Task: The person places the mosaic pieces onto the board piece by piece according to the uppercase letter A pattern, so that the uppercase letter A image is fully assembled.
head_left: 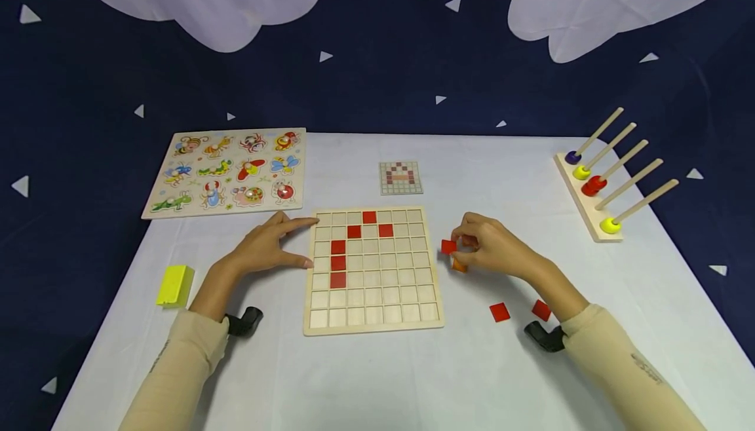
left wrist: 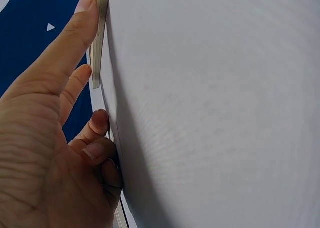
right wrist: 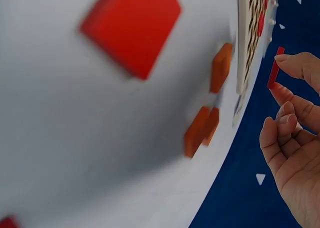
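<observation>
A wooden grid board (head_left: pixel 371 331) lies flat at the middle of the table, with several red square tiles (head_left: pixel 338 262) set in its upper left cells. At the board's left edge rests my left hand (head_left: pixel 268 245), thumb and index finger extended against it; the left wrist view shows its other fingers bent. Right of the board, my right hand (head_left: pixel 492 242) pinches a red square tile (right wrist: pixel 277 68) between thumb and finger, raised off the table. Orange tiles (right wrist: pixel 196 133) lie beneath that hand, mostly hidden in the head view.
Two loose red tiles (head_left: pixel 499 312) lie near my right forearm. Behind the board is a small pattern card (head_left: pixel 401 188). An insect peg puzzle (head_left: pixel 265 205) sits at back left, a yellow block (head_left: pixel 175 285) at left, and a peg stacker (head_left: pixel 598 218) at back right.
</observation>
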{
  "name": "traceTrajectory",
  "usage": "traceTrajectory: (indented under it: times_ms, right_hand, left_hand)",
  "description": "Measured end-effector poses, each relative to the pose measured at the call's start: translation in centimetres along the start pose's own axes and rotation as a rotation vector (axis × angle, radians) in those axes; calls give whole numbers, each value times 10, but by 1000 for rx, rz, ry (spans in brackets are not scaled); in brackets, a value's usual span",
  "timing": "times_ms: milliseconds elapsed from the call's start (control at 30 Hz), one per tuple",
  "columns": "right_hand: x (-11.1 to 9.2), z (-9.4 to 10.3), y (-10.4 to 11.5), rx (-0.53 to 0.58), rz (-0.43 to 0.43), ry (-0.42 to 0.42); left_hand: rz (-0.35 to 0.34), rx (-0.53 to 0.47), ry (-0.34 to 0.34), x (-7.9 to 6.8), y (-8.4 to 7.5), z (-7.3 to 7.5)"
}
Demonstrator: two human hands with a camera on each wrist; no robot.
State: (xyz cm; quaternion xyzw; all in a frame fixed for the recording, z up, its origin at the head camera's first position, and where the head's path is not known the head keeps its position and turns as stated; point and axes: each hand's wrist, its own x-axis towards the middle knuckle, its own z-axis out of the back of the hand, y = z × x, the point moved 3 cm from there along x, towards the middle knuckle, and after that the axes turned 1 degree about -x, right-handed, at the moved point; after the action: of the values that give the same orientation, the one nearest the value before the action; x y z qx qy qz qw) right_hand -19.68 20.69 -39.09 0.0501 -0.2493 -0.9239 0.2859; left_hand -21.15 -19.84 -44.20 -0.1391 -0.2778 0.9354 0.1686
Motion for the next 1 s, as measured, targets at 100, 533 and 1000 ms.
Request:
traceTrajectory:
  times_ms: [100,533,1000]
  right_hand:
    - [10,-1,6,4,21,11]
    - [42,-13,22,39,31,81]
    - [62,-33,25,30,59,132]
  left_hand:
    - [0,0,-2,0,0,0]
    - [7,1,-2,0,1,1]
    - [-2,3,-3,1,1,0]
